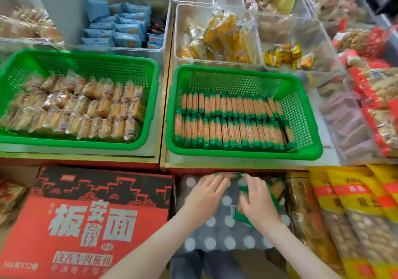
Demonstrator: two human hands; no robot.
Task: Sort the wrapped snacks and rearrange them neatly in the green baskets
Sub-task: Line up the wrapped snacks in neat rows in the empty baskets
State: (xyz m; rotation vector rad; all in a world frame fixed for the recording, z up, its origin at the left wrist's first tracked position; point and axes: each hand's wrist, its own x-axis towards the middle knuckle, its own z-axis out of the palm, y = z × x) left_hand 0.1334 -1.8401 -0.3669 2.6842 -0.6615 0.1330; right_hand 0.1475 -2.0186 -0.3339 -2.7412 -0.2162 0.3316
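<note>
- Below the counter's front edge, over a grey dotted cloth: left hand, fingers straight and spread, tips near loose green-wrapped packs.
- Right hand lay on those packs; blurred, grip could not be told.
- Counter, front right: green basket held two neat rows of cracker packs.
- Counter, front left: second green basket held clear-wrapped cakes.

We see bright, even light, with soft, faint shadows. Glare whitens the walls of the clear plastic bins at the top. Motion blur smears the left hand, the right hand and the green-wrapped packets beneath. Wide-angle distortion bows the rims of the green baskets, and the corners look soft.
</note>
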